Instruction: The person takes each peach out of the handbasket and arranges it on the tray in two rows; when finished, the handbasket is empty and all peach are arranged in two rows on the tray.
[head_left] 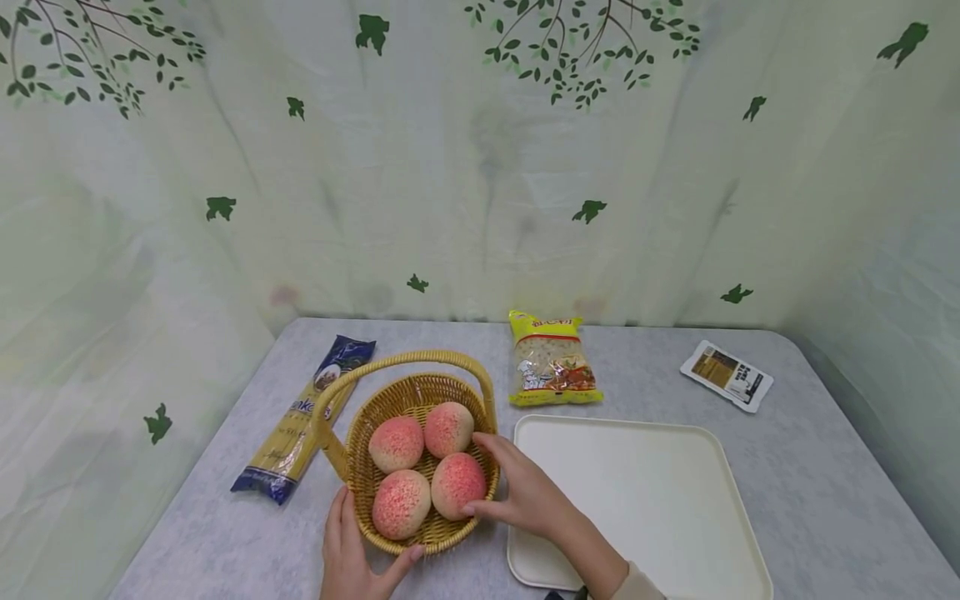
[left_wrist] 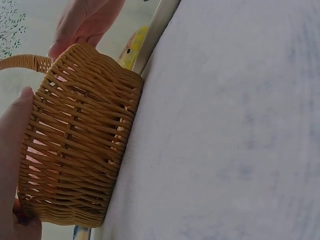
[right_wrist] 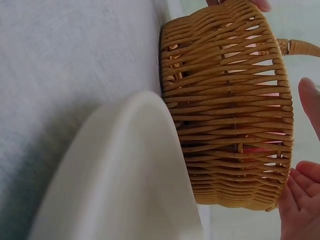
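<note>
A round wicker basket [head_left: 358, 450] with a tall arched handle stands on the table, holding several pink-and-cream peaches [head_left: 400, 505]. My left hand [head_left: 352, 550] holds its near left side, with the thumb on the front rim and the fingers along the outer wall. In the left wrist view that thumb [left_wrist: 25, 93] meets the rim. From the right, my right hand [head_left: 528, 492] reaches over the opposite rim with its thumb and fingers spread. Its fingertips are beside the upper right peach [head_left: 448, 429], and its thumb overlaps the lower right peach [head_left: 458, 486].
Right of the basket lies a white tray [head_left: 637, 500], partly under my right forearm. A long blue-and-gold packet [head_left: 300, 425] lies to the left. Behind the tray is a yellow clear-fronted bag [head_left: 555, 362]; a small white-and-brown sachet [head_left: 726, 375] lies at the far right. A leaf-patterned curtain hangs behind the table.
</note>
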